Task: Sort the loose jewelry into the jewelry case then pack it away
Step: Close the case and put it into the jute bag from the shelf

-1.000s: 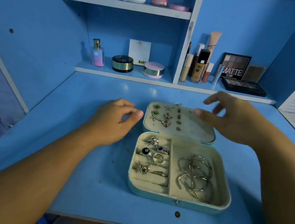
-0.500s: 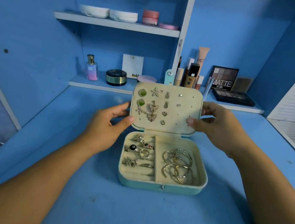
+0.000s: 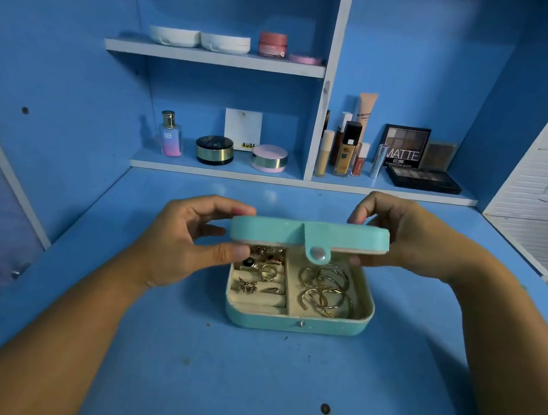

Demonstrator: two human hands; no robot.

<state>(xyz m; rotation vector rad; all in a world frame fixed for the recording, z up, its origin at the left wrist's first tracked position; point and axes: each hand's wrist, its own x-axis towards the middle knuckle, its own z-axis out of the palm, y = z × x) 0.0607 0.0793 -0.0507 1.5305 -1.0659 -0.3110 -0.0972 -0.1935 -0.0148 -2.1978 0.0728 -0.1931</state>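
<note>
Blue desk (image 3: 245,376) carries the teal jewelry case (image 3: 296,325) near its middle, well back from the front edge. You hold the lid (image 3: 297,232) half lowered over the tray: your left hand (image 3: 178,247) pinches its left end and your right hand (image 3: 413,238) grips its right end.

Risks, as judged: the bangles (image 3: 324,289) lie heaped in the right compartment and may foul the lid. The rings (image 3: 264,271) could jar loose if it drops. The snap tab (image 3: 318,252) may fold under the rim.

Cosmetics (image 3: 345,150) on the back shelf (image 3: 303,183) stand well apart, and nothing obstructs the closing.

"MATTE" on the eyeshadow palette (image 3: 405,147) — "NUDE" on the white card (image 3: 242,130).
</note>
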